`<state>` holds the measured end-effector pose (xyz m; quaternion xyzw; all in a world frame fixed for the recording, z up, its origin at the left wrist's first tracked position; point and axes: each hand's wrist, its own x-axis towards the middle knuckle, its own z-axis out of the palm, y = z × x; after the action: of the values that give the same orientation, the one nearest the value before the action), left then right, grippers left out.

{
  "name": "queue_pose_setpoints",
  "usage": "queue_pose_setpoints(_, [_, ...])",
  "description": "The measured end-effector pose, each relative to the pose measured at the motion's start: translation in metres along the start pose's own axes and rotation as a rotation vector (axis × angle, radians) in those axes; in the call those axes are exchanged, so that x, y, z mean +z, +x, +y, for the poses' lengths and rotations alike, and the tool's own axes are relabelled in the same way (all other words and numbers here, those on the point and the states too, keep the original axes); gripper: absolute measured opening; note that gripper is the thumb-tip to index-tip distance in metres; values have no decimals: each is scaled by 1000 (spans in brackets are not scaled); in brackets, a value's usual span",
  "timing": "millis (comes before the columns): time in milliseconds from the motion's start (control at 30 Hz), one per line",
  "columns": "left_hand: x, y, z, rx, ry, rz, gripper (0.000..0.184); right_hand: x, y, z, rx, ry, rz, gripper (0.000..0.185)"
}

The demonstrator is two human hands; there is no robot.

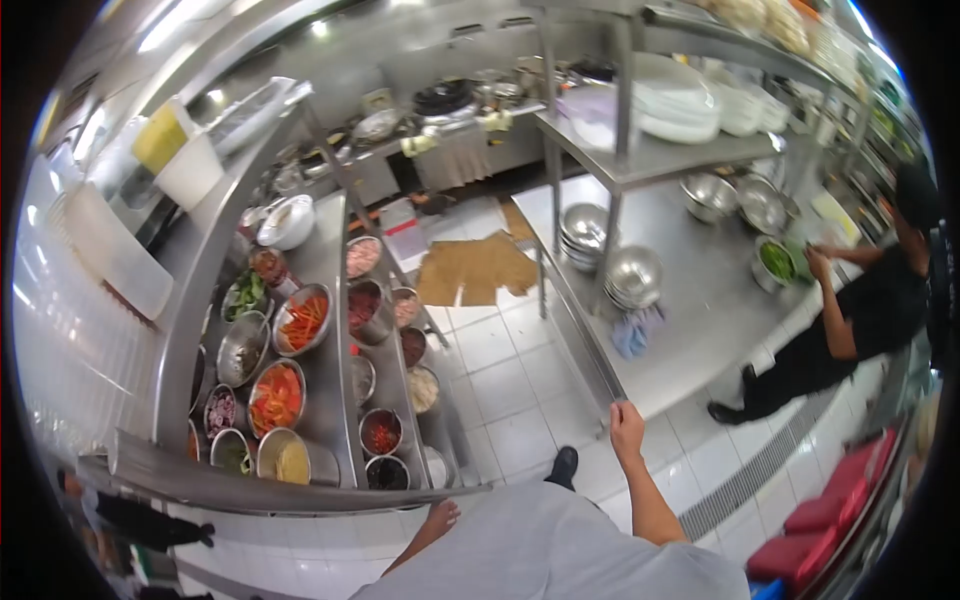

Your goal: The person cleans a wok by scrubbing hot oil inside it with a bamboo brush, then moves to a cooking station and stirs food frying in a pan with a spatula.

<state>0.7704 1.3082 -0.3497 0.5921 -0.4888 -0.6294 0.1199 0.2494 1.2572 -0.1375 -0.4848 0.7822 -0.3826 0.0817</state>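
Note:
My right hand (627, 430) is closed at the near corner of the steel table (680, 360). Whether its curled fingers grip the table edge or something small is hidden. Low beside the steel shelf rack (300, 492) hangs my left hand (438, 520), its fingers loosely apart and nothing visible in them. Bowls fill the rack on that side: sliced red peppers (276, 398), orange strips (302, 320), a yellow food (291, 462) in a steel pot and chopped red pieces (381, 432). Stacked steel bowls (633, 277) and a blue cloth (636, 332) lie on the table.
A co-worker in black (870, 300) stands at the table's right side, hands by a bowl of greens (775, 260). Cardboard (475, 268) covers part of the tiled floor (510, 375). White plates (675, 100) stand on the upper shelf. Red chairs (835, 490) are at lower right.

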Motion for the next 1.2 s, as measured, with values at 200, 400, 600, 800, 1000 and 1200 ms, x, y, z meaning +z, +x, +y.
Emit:
queue_pose_setpoints(200, [15, 16, 42, -123, 186, -5, 27, 53, 126, -1, -326, 144, -34, 39])
queue_pose_setpoints(400, [26, 70, 128, -142, -71, -64, 28, 108, 203, -36, -473, 71, -151, 52])
queue_pose_setpoints(600, [19, 134, 221, -129, -231, 29, 34, 141, 257, -61, -368, -89, -204, 57])
queue_pose_setpoints(800, [-9, 214, 216, -216, -195, 102, 37, 167, 281, -70, -340, -115, -272, 51])
queue_pose_setpoints(1000, [-69, 337, 215, -297, -563, 204, 29, 229, 303, -97, -384, -39, -582, 51])
queue_pose_setpoints(1200, [-166, 457, 368, 19, -172, 199, 19, 377, 353, -70, -290, -180, -1259, 52])
